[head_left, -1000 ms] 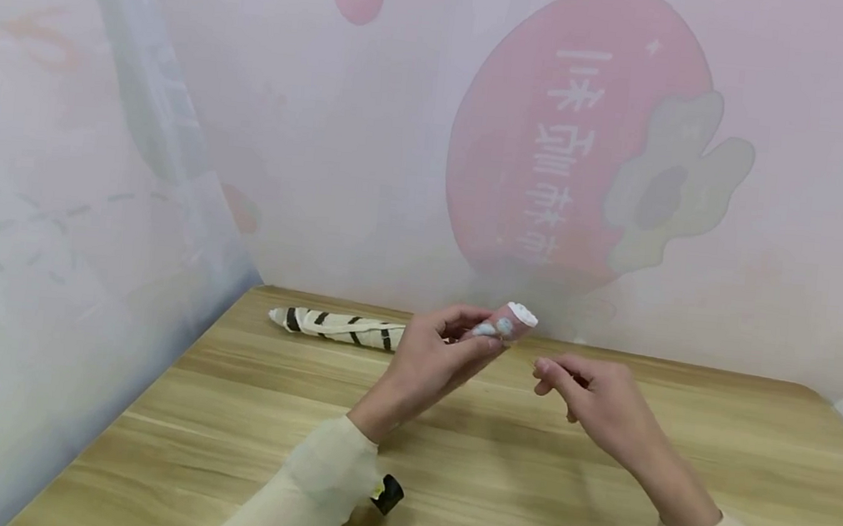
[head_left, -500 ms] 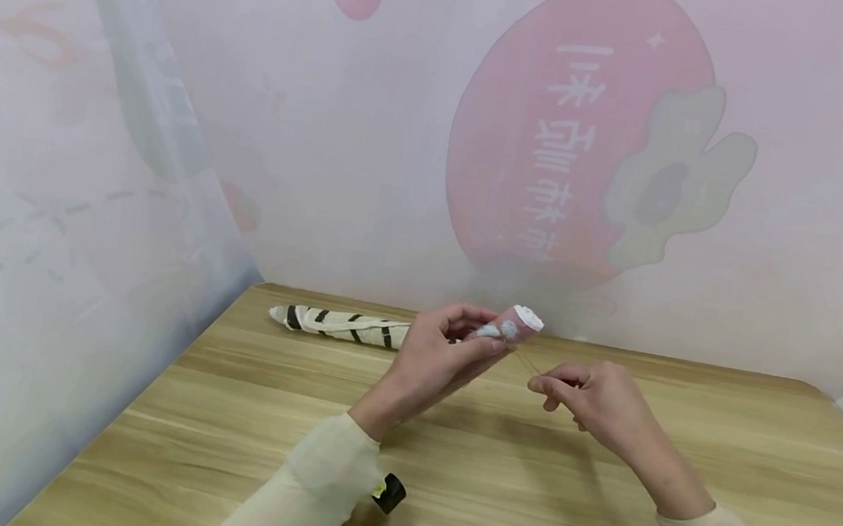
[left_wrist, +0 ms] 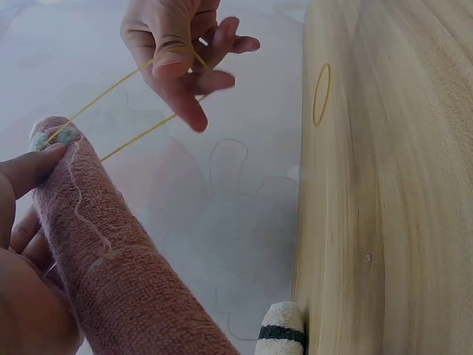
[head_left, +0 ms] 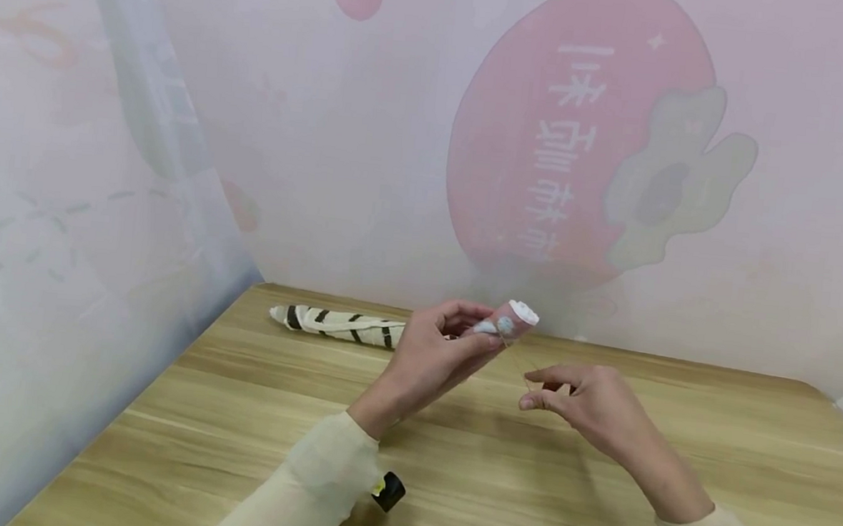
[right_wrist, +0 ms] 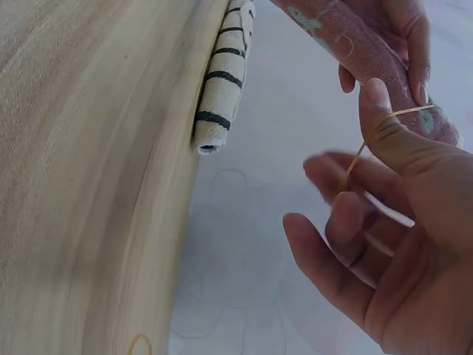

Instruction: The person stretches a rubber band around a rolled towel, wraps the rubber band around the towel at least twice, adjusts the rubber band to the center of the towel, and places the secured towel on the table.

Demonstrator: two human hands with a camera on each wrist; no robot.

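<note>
Left hand [head_left: 432, 356] gripping pink rolled towel [left_wrist: 111, 274], right hand [head_left: 589, 407] fingers hooked in stretched rubber band [left_wrist: 111, 111] looped over towel's end, striped roll [head_left: 341, 325] behind towel on table [head_left: 523, 481]

A pale wooden worktop [head_left: 243, 414] sits in a corner, boxed in by soft pink cartoon-printed sheeting [head_left: 371, 150] with a big red strawberry [head_left: 545, 140].

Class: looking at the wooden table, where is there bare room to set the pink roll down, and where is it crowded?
The table is bare in front of the striped roll on the left side, and on the right side past the right hand. Crowded: the middle, where the left hand holds the pink roll with a rubber band stretched between both hands.
</note>
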